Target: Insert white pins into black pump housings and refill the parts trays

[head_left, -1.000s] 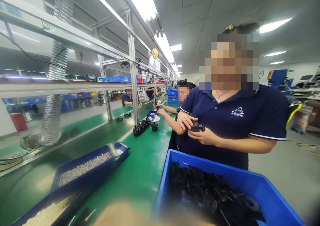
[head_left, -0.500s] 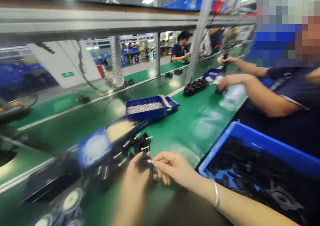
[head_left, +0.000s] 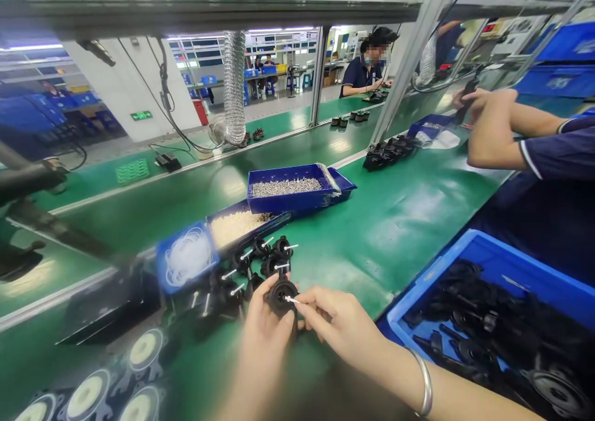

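Observation:
My left hand (head_left: 267, 325) is wrapped round a round black plastic housing (head_left: 282, 292), its open face turned up toward me. Between the thumb and fingers of my right hand (head_left: 337, 319) is a thin white pin (head_left: 290, 299), whose tip is at the centre opening of the housing. Whether the tip has entered the hole I cannot tell. Just beyond my hands stand several similar black housings (head_left: 269, 263), each with a white pin sticking out. A silver bangle (head_left: 425, 384) circles my right wrist.
Behind the housings lie a blue tray of small metal parts (head_left: 288, 187), a bin of cream pieces (head_left: 237, 226) and a box of clear rings (head_left: 188, 257). A blue crate (head_left: 465, 247) of black parts stands right. White-centred discs (head_left: 144, 350) lie left. A co-worker's arm (head_left: 497, 136) reaches in.
The view has shifted, and things sit differently in the picture. The white pin has come closer to the housing's centre. The co-worker at right has raised an arm.

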Motion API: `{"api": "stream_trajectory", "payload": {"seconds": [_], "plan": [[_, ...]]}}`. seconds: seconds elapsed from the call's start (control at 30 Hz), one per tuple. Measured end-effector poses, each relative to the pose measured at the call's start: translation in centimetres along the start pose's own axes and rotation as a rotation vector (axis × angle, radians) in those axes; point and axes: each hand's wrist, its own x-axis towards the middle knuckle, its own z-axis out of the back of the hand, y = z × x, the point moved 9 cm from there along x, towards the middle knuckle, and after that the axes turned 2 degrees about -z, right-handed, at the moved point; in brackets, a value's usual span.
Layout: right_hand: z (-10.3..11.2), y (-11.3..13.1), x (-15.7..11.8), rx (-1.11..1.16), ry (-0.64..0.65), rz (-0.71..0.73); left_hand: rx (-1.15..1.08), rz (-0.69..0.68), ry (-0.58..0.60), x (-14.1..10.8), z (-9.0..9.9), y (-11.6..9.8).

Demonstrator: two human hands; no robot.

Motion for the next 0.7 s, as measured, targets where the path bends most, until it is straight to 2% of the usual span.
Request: {"api": "stream_trajectory", "payload": {"seconds": [0.3, 0.5, 0.7], "plan": [[0.4, 2.7, -1.0, -0.174, -0.031, 0.179, -0.12, 0.07, 0.045, 0.2, 0.1, 0.4], [0.1, 2.6, -1.2, -0.35, -0.055, 0.218, 0.016, -0.015, 0.053, 0.0, 0.0, -0.1], [-0.8, 4.3, -2.6, -0.68, -0.087, 0.422, 0.334, -0.153, 0.009, -0.6, 0.5, -0.5]]}}
